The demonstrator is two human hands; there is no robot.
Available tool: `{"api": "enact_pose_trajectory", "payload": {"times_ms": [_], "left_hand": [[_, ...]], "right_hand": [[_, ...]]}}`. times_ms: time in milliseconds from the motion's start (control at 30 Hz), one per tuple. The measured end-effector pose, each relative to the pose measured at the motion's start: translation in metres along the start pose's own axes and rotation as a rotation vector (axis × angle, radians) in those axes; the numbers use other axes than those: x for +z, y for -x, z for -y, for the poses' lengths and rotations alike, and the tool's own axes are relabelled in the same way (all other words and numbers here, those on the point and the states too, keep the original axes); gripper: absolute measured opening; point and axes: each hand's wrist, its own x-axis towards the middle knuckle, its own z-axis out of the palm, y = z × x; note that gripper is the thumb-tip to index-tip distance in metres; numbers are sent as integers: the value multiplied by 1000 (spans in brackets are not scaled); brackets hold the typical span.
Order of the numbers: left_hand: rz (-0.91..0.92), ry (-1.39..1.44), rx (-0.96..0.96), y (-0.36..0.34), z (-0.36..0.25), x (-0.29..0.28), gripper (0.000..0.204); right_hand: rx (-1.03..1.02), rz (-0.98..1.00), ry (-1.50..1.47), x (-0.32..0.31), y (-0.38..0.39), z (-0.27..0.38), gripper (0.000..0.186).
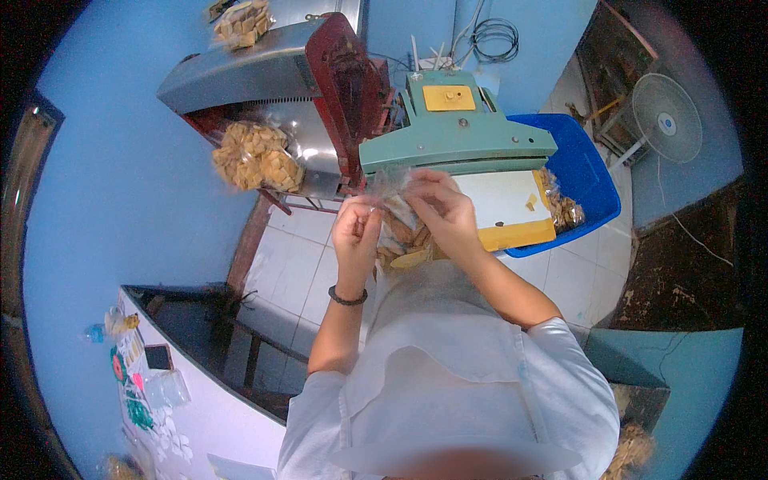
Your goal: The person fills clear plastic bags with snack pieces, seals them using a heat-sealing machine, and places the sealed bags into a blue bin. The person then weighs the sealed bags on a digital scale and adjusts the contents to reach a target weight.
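Between my two hands is a clear plastic bag point(402, 232) of light-brown chips, its top edge pulled up and gathered. My left hand point(355, 232) pinches the left side of the bag's mouth. On the other side, my right hand point(442, 206) grips the film with its fingers closed. Just beyond the bag stands a green sealing machine point(456, 136) with a yellow panel; the bag's mouth is close to its front edge, though I cannot tell if they touch. A white and yellow shelf point(512, 204) extends from the machine, beside my right hand.
A blue bin point(596, 180) behind the shelf holds packed chips. At left, a metal and red machine point(264, 76) carries filled bags point(256, 156). A white fan point(666, 120) stands at right. On the lower-left table point(208, 416) lie a phone point(158, 357) and a plastic container point(166, 390).
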Motion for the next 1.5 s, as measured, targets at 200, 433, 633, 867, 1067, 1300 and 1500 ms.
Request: {"api": "enact_pose_trajectory", "payload": {"times_ms": [200,433,633,867,1067,1300,1500], "left_hand": [[133,-344,404,-4,-19,8,12],[-12,42,117,-2,8,25,36],[99,-190,5,-10,-2,20,43],[151,-634,184,-13,-30,20,12],[195,-374,-97,-30,-16,21,11],[68,-108,-304,-59,64,10,22],[14,-47,-315,-34,89,-12,30]], "right_hand": [[-280,183,466,-24,9,34,14],[119,182,146,-31,4,14,14],[-37,60,198,-35,1,1,13],[-180,107,544,-41,4,11,9],[97,48,209,-44,-15,-8,13],[285,28,-30,-43,-14,-72,28],[359,4,-223,-25,2,-96,42]]}}
